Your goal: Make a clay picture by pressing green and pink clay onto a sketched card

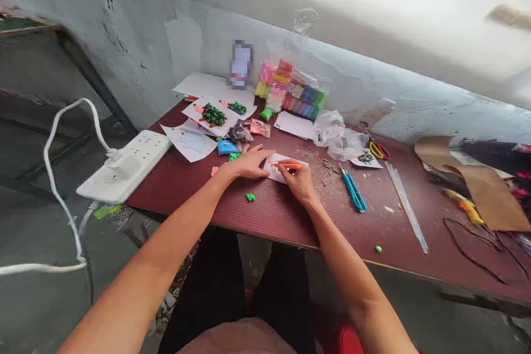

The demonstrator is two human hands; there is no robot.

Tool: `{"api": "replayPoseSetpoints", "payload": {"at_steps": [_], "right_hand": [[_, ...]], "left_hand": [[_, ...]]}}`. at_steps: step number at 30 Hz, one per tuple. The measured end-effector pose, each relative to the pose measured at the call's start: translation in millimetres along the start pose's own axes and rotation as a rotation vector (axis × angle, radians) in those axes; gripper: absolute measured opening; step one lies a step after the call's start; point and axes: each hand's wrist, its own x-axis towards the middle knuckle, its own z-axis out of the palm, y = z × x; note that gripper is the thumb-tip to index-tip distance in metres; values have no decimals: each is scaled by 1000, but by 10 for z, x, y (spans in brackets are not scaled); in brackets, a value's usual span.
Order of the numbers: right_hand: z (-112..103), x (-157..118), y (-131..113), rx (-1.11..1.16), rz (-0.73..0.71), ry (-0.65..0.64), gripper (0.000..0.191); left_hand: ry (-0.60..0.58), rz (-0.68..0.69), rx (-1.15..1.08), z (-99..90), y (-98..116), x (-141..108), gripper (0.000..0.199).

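On the reddish table, the right hand (299, 181) has its fingers closed around an orange marker (290, 166), over the white card (282, 170); the left hand (251, 162), fingers loosely spread, touches the card's left edge.

Small craft workspace, indoors; wider building type unclear. Bare, patchy plaster wall. Dark red tabletop (282, 207) with packs of coloured modelling clay (296, 100), decorated paper cards (213, 114), scissors (378, 149), blue cutter (353, 191), glue sticks (406, 206), scattered shavings. White power strip (124, 167) at left.
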Motion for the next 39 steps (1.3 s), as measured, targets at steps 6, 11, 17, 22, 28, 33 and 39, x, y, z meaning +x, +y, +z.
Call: {"api": "replayPoseSetpoints", "payload": {"at_steps": [6,11,17,22,28,33,39], "right_hand": [[-52,-14,60,-56,72,32,26],[-73,-19,74,-51,88,51,25],[-87,-22,49,-61,86,52,25],[-110,-50,35,-38,83,70,24],[-111,-84,-8,18,85,30,22],[-88,-84,-6,48,88,26,21],[-115,-65,55,23,110,79,25]], "left_hand": [[6,1,-17,-2,-6,-12,84],[4,3,-20,-5,-13,-15,84],[-10,0,-6,-21,1,-26,85],[-7,-7,-5,-29,16,-33,84],[-13,-11,-6,-40,26,-45,84],[-6,6,-16,-46,28,-48,81],[1,2,-18,-19,3,-28,80]]}}
